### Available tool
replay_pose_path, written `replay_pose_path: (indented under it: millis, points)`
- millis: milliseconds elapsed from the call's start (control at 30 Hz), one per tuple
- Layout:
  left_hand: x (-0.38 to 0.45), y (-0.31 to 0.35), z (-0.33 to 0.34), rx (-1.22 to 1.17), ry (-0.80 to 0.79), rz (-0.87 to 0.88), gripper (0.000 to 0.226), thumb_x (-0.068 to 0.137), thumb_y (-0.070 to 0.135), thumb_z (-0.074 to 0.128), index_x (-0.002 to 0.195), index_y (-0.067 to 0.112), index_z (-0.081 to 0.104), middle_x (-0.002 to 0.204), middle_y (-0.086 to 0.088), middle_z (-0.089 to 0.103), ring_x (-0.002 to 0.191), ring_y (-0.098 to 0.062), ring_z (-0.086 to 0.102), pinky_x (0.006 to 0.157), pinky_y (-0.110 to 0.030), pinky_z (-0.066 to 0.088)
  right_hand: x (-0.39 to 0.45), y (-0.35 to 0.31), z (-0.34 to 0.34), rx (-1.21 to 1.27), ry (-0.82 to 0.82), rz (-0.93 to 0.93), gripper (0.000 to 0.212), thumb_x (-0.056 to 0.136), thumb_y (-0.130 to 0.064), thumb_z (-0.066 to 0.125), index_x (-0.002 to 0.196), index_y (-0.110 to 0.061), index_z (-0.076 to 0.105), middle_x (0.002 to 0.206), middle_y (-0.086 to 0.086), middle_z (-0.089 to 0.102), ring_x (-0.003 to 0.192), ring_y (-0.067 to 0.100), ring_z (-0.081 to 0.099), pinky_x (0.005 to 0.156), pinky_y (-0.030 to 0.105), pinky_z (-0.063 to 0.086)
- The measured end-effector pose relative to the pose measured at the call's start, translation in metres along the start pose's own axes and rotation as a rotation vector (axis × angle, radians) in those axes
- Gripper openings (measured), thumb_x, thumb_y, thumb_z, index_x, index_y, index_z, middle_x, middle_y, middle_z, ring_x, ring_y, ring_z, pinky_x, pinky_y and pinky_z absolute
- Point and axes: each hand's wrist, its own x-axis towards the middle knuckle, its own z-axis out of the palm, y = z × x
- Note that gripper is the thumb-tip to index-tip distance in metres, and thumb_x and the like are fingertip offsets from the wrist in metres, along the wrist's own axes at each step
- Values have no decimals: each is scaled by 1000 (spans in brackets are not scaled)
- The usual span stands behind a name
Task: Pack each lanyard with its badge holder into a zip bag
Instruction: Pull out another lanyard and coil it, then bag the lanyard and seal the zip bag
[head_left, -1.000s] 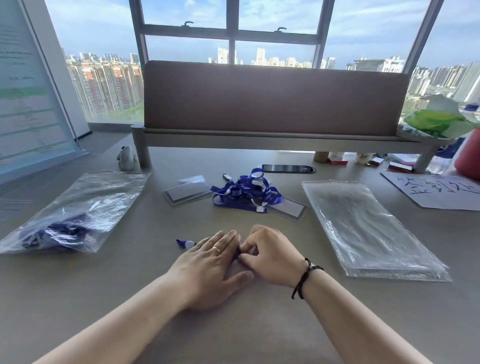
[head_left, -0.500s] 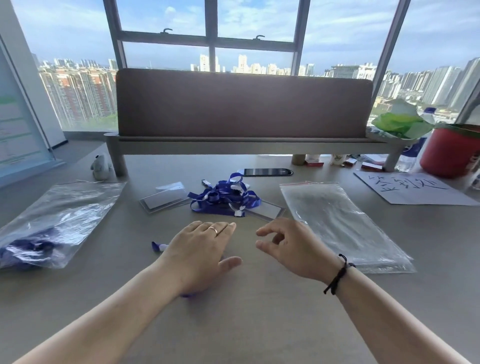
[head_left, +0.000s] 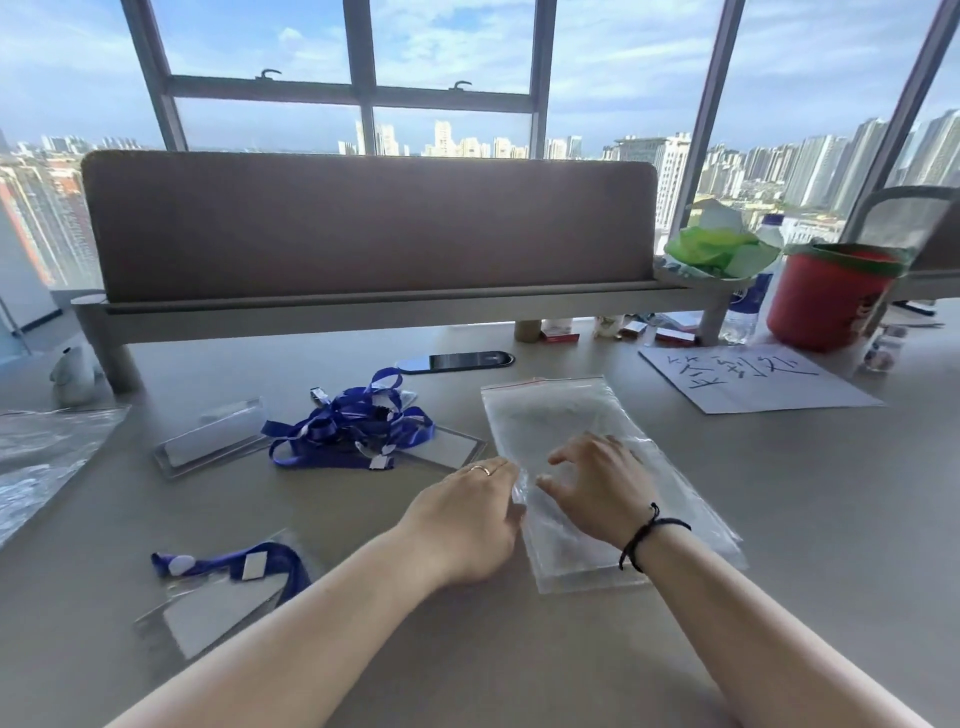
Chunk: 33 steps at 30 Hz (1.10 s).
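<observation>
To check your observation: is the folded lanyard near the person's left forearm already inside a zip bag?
No. The folded lanyard lies on its badge holder on the bare table, apart from the zip bag stack.

Both hands (head_left: 467, 525) (head_left: 597, 488) reach forward (fingers loosely spread).

The tangled lanyards (head_left: 349, 426) are royal blue with white tags; the near lanyard (head_left: 228, 564) matches. The zip bags (head_left: 566, 415) are clear with a red seal line. The table (head_left: 779, 519) is grey-beige, the far divider (head_left: 363, 228) brown, the right bucket (head_left: 826, 296) red, green-rimmed.
</observation>
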Motion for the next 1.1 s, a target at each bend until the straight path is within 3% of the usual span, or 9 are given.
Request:
replay_pose_path:
  millis: [100,200,333,467,600,667,833,967,1100]
  points:
    - [21,3,11,-5,-38,-54,60,104,44,37,156,15,26,164,-3,25,152,-15,19,121,-29,15,2,5,8,23,23,5,28,80,-45,54,85,-27,74,97,-6,70,98,23,63,86,35,49]
    - [35,2,25,19,-27,-83,65,101,55,34,151,14,33,160,-6,34,150,-20,25,122,-35,21,4,9,12,-15,43,-28,21,90,-35,53,92,-24,71,103,-5,67,100,23,62,87,35,46]
    - [43,3,40,-14,45,-145,77,98,59,32,155,9,23,164,-11,23,153,-20,18,124,-37,16,5,8,14,-21,82,-53,17,94,-26,48,92,-23,65,105,-3,66,100,24,62,85,35,43]
    - [44,8,35,-125,122,-183,58,98,52,45,141,13,41,152,-6,43,143,-22,36,115,-33,30,8,16,15,83,144,-10,22,94,-26,48,85,-18,67,95,-3,65,86,25,62,72,33,38]
    - [42,7,28,-260,148,-238,53,97,50,50,141,22,45,141,-3,55,135,-24,46,109,-37,38,9,18,12,131,204,17,21,94,-27,51,84,-20,69,94,-5,66,87,22,61,72,32,38]
    - [42,5,25,-364,185,-270,48,96,52,51,134,23,50,133,-3,61,129,-26,51,103,-37,42,8,18,10,156,222,33,22,96,-28,50,84,-19,67,93,-5,64,87,22,60,70,30,33]
    - [46,6,7,-782,254,-348,63,96,53,53,150,26,33,138,4,59,122,-9,51,94,-29,35,3,15,6,258,315,-40,20,98,-25,54,84,-15,63,88,-4,61,78,21,57,68,28,30]
    - [51,-4,-10,-1211,384,-496,62,97,43,58,150,25,31,106,-3,68,104,-21,68,97,-44,53,-10,5,-2,454,333,-252,14,98,-14,56,84,-18,56,85,-5,60,74,15,52,64,26,35]
    - [51,-42,-25,-1449,477,-649,51,91,21,66,138,14,45,105,-18,71,80,-31,73,70,-48,63,-22,-9,5,532,174,-405,14,101,-26,44,87,-25,46,82,-11,56,75,12,51,69,33,45]
